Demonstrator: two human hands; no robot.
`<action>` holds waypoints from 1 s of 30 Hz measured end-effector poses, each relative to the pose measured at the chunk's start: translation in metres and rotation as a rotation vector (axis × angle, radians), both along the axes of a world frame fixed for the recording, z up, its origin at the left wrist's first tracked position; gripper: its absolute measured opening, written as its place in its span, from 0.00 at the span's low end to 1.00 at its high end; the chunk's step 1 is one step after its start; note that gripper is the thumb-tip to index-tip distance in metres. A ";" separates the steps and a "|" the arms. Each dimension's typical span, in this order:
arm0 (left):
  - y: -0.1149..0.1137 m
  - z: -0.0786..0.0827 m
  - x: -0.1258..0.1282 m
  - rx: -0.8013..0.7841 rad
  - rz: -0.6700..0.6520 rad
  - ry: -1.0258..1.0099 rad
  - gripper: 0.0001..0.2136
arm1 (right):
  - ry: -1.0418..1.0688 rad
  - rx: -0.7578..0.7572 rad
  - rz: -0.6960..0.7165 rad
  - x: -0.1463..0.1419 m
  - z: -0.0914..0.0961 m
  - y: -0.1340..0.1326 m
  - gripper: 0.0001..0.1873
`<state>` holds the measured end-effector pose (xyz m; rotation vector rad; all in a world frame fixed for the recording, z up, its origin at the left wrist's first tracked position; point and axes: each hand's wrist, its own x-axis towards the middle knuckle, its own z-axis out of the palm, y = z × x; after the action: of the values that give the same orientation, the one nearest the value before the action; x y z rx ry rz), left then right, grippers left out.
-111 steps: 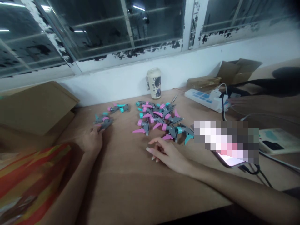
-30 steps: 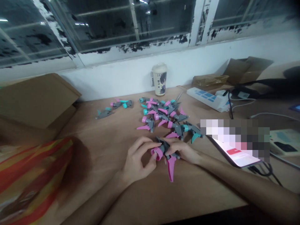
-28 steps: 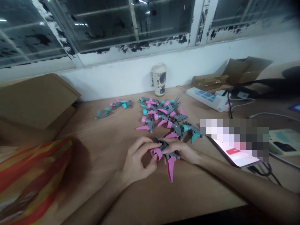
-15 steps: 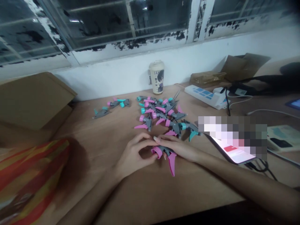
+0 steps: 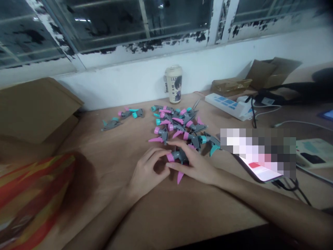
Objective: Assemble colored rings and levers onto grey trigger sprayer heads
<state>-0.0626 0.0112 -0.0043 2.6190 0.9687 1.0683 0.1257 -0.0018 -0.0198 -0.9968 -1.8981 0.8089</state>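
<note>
A spray trigger head [image 5: 177,156] with a grey body, pink collar and pink trigger is held between both hands just above the table. My left hand [image 5: 149,170] pinches the pink collar between thumb and fingers. My right hand [image 5: 201,163] grips the grey body, thumb on the near side and fingers over the far side; the trigger points down toward me. Just beyond the hands lies a pile of similar spray trigger heads [image 5: 191,126], grey with pink or teal parts. Several more trigger heads [image 5: 111,124] lie apart to the left.
A paper coffee cup [image 5: 173,85] stands against the wall. At right are a white power strip [image 5: 226,105], a lit phone [image 5: 265,170] with cables, and cardboard [image 5: 273,73]. A cardboard box [image 5: 39,107] and a red-orange striped bag [image 5: 33,198] occupy the left.
The held trigger head has turned, its collar now facing left and its trigger swung leftward. My right hand has shifted from lying over the top to gripping the body from the right.
</note>
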 end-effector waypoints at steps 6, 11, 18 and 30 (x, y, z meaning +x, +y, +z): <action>-0.001 -0.001 0.000 -0.003 0.045 -0.055 0.11 | -0.146 0.072 -0.006 0.001 0.003 -0.001 0.25; -0.003 -0.002 0.000 -0.046 0.041 -0.089 0.10 | -0.258 0.109 0.027 0.007 0.004 0.001 0.25; -0.003 -0.006 0.003 -0.145 0.056 -0.098 0.07 | -0.290 0.188 -0.039 0.006 0.001 0.002 0.24; 0.007 -0.003 -0.003 -0.353 0.083 -0.036 0.07 | -0.264 0.241 -0.105 0.005 0.003 0.006 0.15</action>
<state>-0.0656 0.0180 -0.0073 2.2859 1.1488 0.8648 0.1310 0.0046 -0.0168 -1.0816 -2.0864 0.3909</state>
